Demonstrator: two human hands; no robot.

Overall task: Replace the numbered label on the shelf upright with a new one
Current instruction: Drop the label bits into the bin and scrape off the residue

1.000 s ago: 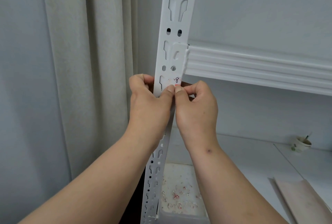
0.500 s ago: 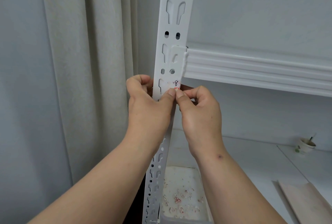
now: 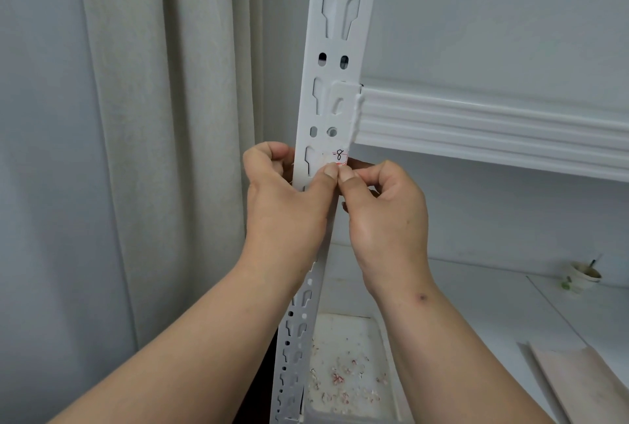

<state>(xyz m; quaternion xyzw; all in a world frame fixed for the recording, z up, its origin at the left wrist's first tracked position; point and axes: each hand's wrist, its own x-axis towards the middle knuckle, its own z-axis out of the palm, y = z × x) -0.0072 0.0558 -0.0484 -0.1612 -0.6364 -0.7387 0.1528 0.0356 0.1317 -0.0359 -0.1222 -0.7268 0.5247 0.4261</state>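
The white slotted shelf upright (image 3: 335, 83) rose through the middle of the view, leaning slightly; a ribbed white shelf beam (image 3: 493, 131) hooked into it and ran off to the right. The numbered label (image 3: 338, 156), a small white sticker with a handwritten 8 and a red edge along its bottom, sat on the upright just below the beam's bracket, on the right half of the post's face.

Both hands met right under that label. The left hand (image 3: 286, 206) wrapped the upright from the left, its fingers (image 3: 269, 155) curled round the post's far edge and its thumb laid across the front, the tip touching the label's lower edge. The right hand (image 3: 384, 209) came in from the right with its fingers curled tight; thumb and forefinger were pressed narrowly together at the label's bottom corner, against the left thumb; whether they actually had the sticker's edge between them could not be told, since the tips covered it.

Below, a white tray (image 3: 388, 355) stood at the foot of the upright, scattered with small red and white paper scraps (image 3: 340, 379). On the lower shelf (image 3: 493, 304) to the right stood a small paper cup (image 3: 583, 275) with something thin sticking out of it; a pale flat board (image 3: 585, 382) lay at the lower right corner. A cream curtain (image 3: 163, 117) hung to the left of the post.
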